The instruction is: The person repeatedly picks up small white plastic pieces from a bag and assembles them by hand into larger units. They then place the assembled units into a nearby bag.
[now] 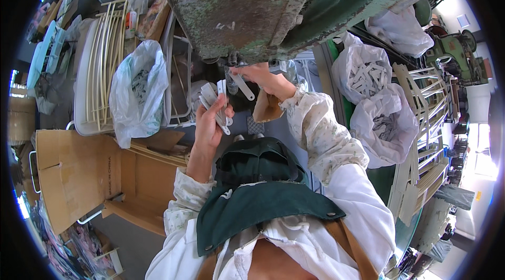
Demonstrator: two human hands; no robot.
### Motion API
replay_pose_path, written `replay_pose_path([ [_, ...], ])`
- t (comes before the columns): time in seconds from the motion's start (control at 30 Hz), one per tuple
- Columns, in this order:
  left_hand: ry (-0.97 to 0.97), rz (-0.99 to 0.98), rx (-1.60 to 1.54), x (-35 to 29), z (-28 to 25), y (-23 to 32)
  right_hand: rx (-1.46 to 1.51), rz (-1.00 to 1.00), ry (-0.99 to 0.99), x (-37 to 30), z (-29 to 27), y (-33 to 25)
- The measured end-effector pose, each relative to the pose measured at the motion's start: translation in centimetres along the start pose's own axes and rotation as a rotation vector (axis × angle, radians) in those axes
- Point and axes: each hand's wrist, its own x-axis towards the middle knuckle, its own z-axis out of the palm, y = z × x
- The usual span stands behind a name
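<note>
1. Gripping a single pale strip point(243, 88) near its upper end, the fingers of our right hand point(264, 77) are closing over it; our left hand point(209, 124) is clasping a fanned bundle of similar strips point(209, 94) between thumb and fingers.

2. For handling this well, we are judging that a light pinch near one end is serving best, leaving most of the flat face uncovered. With the left hand, we are probably best off bracing the bundle firmly, since the splayed pieces are looking ready to slip apart.

3. That single strip is lying just below the lower edge of the green machine point(242, 14), to the right of the bundle. Whether its upper end is touching the machine, we are not managing to tell, as our fingers are covering that part.

4. Its long axis is running aslant, from upper left to lower right; the rounded, holed end is pointing down and rightward, back toward our body. The bundled pieces are pointing less evenly: one is standing nearly upright in view, others are leaning up and left.

5. Farther out, a white bag of small pieces point(139, 88) is standing on our left, and two open bags, one farther point(344, 77) and one nearer point(363, 135), are sitting on our right.
</note>
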Motion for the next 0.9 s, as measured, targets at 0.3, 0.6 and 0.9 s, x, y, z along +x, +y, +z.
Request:
replay_pose_path([
  [0.3,0.094,0.273,0.309,1.0,3.2,1.5,0.047,-0.173,0.134,-4.2,-0.2,-2.2],
  [0.6,-0.045,0.198,0.422,3.4,3.4,3.5,0.114,0.038,0.132,-4.5,-0.1,-4.8],
  [0.9,0.141,0.175,0.528,2.5,1.2,2.1,-0.261,-0.060,0.203,-4.9,1.4,-3.2],
])
